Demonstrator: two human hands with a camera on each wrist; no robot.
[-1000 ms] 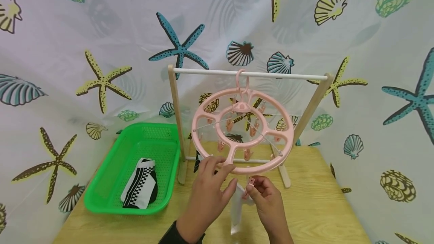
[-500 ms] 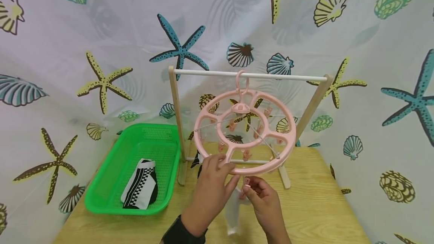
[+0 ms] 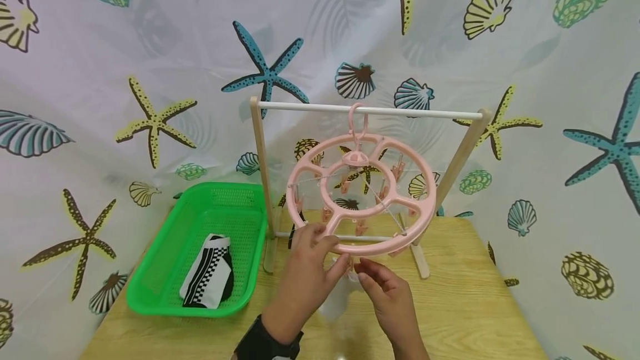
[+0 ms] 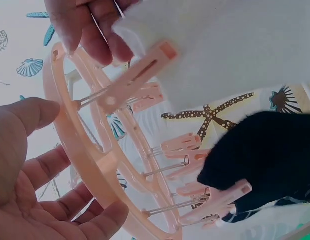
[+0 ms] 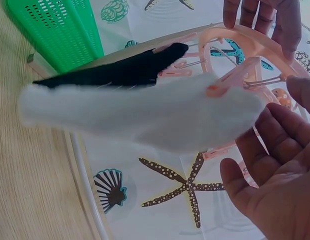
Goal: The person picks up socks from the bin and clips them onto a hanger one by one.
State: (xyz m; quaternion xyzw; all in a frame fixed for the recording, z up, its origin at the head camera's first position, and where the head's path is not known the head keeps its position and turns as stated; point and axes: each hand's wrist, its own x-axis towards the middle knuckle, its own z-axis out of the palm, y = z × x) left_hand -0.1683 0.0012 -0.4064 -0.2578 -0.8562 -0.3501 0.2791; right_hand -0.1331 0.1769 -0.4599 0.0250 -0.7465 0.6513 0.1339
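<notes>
My left hand (image 3: 307,274) holds the near rim of a pink round clip hanger (image 3: 295,163), thumb on one side and fingers on the other. A white sock (image 5: 135,115) hangs from a pink clip (image 4: 140,77) at that rim; it blurs in the head view. Beside this clip, the right hand (image 3: 392,299) has its fingers loosely spread. In the right wrist view its fingertips are close to the sock's end, and whether they touch cannot be told. A black sock (image 4: 265,160) hangs from another clip, largely hidden behind my left hand in the head view.
The hanger hooks over the white bar (image 3: 300,107) of a wooden-legged rack. Left of it, a green basket (image 3: 150,310) holds a black-and-white checkered sock (image 3: 207,274). Several other pink clips dangle under the ring. Behind stands a shell-patterned curtain (image 3: 320,43).
The right hand, earlier pinching the clip, has let it go. The white sock and clip have swung left, and the hanger has turned slightly with the left hand still on it.
</notes>
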